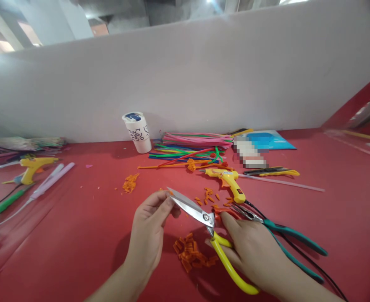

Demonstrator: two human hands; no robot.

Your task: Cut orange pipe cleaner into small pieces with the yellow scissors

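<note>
My right hand (pixel 247 245) grips a pair of scissors (pixel 191 211) by its yellow and red handles, blades pointing up and left. At the blade tips, my left hand (pixel 151 222) pinches a small orange piece (pixel 171 193), mostly covered by the fingers. Below the blades lies a pile of short orange cut pieces (pixel 189 253). Slimmer orange bits (pixel 208 195) are scattered beyond the scissors, and a heap of fine orange fluff (pixel 130 183) sits farther left.
A yellow glue gun (pixel 227 182) and green-handled pliers (pixel 293 233) lie to the right. Colourful pipe cleaners (pixel 197 140) and a white tumbler (pixel 137 132) stand along the grey partition (pixel 185 84). Another glue gun (pixel 32 167) is at left on the red table (pixel 87 230).
</note>
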